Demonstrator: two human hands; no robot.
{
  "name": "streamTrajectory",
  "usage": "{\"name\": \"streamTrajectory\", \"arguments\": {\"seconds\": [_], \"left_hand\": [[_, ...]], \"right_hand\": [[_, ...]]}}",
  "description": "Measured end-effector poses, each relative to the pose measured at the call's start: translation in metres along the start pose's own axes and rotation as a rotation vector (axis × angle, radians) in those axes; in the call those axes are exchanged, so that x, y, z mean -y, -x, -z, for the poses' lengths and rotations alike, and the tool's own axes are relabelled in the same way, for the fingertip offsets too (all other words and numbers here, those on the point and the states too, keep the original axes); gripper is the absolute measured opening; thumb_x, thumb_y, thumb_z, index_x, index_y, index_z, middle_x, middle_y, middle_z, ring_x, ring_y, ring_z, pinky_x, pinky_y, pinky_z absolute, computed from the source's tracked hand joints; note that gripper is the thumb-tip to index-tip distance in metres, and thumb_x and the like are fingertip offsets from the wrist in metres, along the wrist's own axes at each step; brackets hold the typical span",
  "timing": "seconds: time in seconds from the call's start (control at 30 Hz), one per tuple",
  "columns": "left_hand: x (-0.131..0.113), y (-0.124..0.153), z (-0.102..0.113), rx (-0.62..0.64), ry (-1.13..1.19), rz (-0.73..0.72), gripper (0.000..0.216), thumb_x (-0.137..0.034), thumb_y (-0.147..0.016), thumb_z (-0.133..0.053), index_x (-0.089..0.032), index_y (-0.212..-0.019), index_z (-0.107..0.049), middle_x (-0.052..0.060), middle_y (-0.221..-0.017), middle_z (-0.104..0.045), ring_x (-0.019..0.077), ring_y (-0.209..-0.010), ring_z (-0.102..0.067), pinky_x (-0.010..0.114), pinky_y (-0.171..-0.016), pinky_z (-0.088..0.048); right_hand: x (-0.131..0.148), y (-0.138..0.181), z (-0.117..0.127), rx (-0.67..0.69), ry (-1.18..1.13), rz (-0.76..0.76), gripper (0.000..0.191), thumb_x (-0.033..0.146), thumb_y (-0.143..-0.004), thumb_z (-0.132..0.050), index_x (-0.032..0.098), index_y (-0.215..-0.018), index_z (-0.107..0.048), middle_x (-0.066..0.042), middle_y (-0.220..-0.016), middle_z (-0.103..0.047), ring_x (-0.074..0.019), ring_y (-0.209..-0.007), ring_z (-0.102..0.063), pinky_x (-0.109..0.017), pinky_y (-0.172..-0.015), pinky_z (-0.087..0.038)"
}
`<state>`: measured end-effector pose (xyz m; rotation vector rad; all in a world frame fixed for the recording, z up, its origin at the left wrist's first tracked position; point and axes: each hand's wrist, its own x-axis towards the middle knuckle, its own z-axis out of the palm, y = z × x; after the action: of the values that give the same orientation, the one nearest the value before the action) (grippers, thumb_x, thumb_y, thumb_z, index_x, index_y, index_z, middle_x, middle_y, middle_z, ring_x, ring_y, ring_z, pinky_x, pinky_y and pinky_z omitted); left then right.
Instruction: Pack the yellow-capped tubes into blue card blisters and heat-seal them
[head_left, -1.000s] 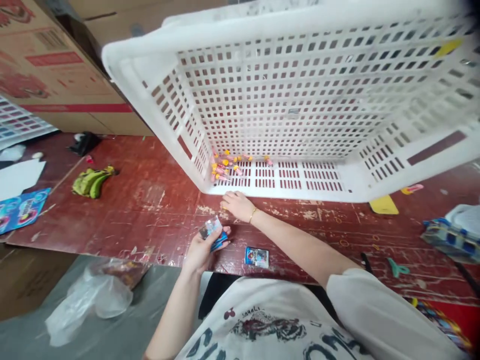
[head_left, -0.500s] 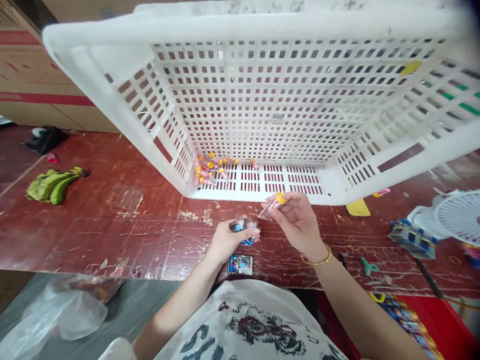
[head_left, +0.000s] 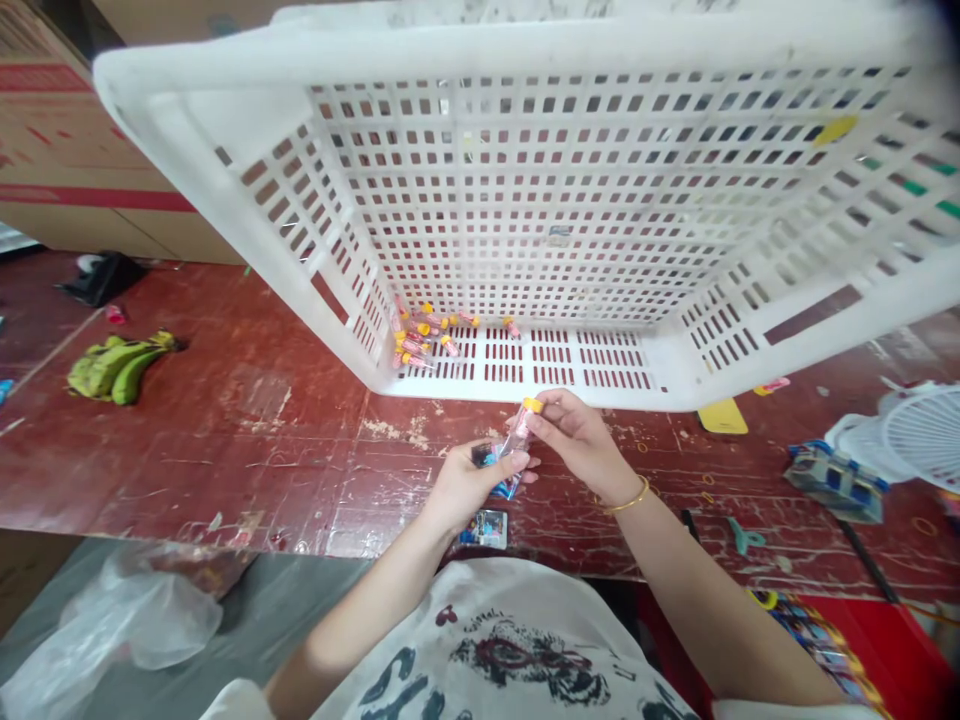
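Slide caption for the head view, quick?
Right hand holding a yellow-capped tube, left hand holding blue packaging, before a white crate.

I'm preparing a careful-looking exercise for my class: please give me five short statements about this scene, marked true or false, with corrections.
1. The right hand holds a yellow-capped item. True.
2. The bananas lie inside the crate. False: the bananas lie on the red table, to the left of the white crate.
3. A gold-coloured bracelet is on the right wrist. True.
4. The left hand is holding nothing. False: the left hand holds blue printed packaging.
5. The pieces in the crate have green caps. False: the pieces visible there have yellow caps.
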<state>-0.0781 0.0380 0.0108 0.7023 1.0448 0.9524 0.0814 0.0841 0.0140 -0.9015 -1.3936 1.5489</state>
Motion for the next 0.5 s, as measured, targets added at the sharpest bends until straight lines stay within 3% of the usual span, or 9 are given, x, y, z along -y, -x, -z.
{"name": "streamTrajectory", "arguments": {"seconds": [0.17, 0.3, 0.4, 0.43, 0.5], "left_hand": [[-0.003, 0.0, -0.012, 0.084, 0.15, 0.173, 0.036, -0.036, -0.07, -0.076, -0.009, -0.093, -0.07, 0.014, -0.089, -0.073, 0.0193, -0.074, -0.069, 0.03, -0.066, -0.056], [-0.003, -0.007, -0.019, 0.079, 0.205, 0.181, 0.034, -0.037, -0.069, -0.077, -0.009, -0.088, -0.071, 0.011, -0.082, -0.073, 0.0169, -0.07, -0.068, 0.028, -0.065, -0.056], [-0.005, -0.011, -0.026, 0.037, 0.263, 0.184, 0.035, -0.036, -0.067, -0.079, -0.01, -0.088, -0.071, 0.008, -0.075, -0.072, 0.0141, -0.063, -0.066, 0.025, -0.064, -0.055], [-0.006, -0.012, -0.028, 0.03, 0.266, 0.192, 0.036, -0.038, -0.067, -0.079, -0.01, -0.089, -0.071, 0.008, -0.074, -0.072, 0.0138, -0.061, -0.066, 0.025, -0.063, -0.055], [-0.008, -0.013, -0.031, 0.033, 0.249, 0.197, 0.039, -0.041, -0.068, -0.077, -0.008, -0.087, -0.071, 0.009, -0.072, -0.072, 0.0137, -0.058, -0.065, 0.026, -0.061, -0.054]], "right_hand": [[-0.011, 0.01, 0.009, -0.034, -0.076, 0.012, 0.023, 0.035, -0.081, -0.065, 0.024, -0.095, -0.05, -0.002, -0.09, -0.067, -0.0159, -0.082, -0.064, -0.035, -0.078, -0.053], [-0.007, 0.02, 0.01, 0.025, 0.001, 0.07, 0.022, 0.034, -0.082, -0.064, 0.023, -0.097, -0.053, -0.006, -0.104, -0.064, -0.0189, -0.097, -0.062, -0.038, -0.086, -0.052], [-0.008, 0.029, -0.001, 0.113, 0.06, 0.021, 0.06, 0.026, -0.063, -0.08, 0.027, -0.11, -0.043, -0.007, -0.119, -0.055, -0.0206, -0.101, -0.061, -0.034, -0.075, -0.057], [-0.009, 0.032, -0.005, 0.09, 0.072, -0.003, 0.071, 0.022, -0.058, -0.082, 0.029, -0.114, -0.038, -0.007, -0.12, -0.053, -0.0199, -0.098, -0.062, -0.031, -0.071, -0.058], [-0.014, 0.035, -0.012, -0.003, 0.104, -0.031, 0.075, 0.017, -0.059, -0.08, 0.031, -0.116, -0.033, -0.006, -0.116, -0.053, -0.017, -0.089, -0.064, -0.029, -0.066, -0.058]]}}
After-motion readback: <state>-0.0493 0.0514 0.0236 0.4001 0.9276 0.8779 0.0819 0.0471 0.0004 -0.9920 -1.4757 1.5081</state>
